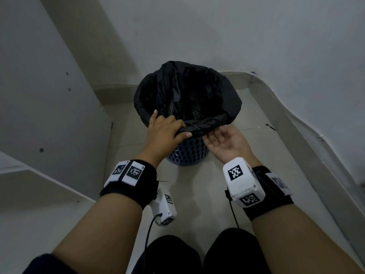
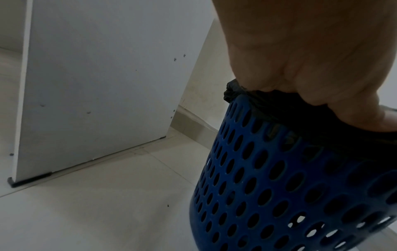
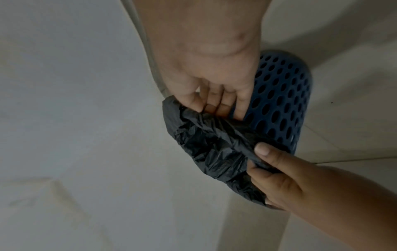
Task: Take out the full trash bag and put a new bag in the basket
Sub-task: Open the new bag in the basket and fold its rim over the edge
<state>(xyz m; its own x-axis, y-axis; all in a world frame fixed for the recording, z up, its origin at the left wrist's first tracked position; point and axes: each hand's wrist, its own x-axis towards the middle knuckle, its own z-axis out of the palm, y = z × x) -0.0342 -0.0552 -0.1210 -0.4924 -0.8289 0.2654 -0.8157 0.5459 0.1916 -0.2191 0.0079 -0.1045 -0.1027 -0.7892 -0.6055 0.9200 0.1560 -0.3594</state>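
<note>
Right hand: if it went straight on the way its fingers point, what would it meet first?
The right hand would meet the rolled edge of the black trash bag over the blue basket rim; its fingertips already seem at that fold, though exact contact is unclear.
</note>
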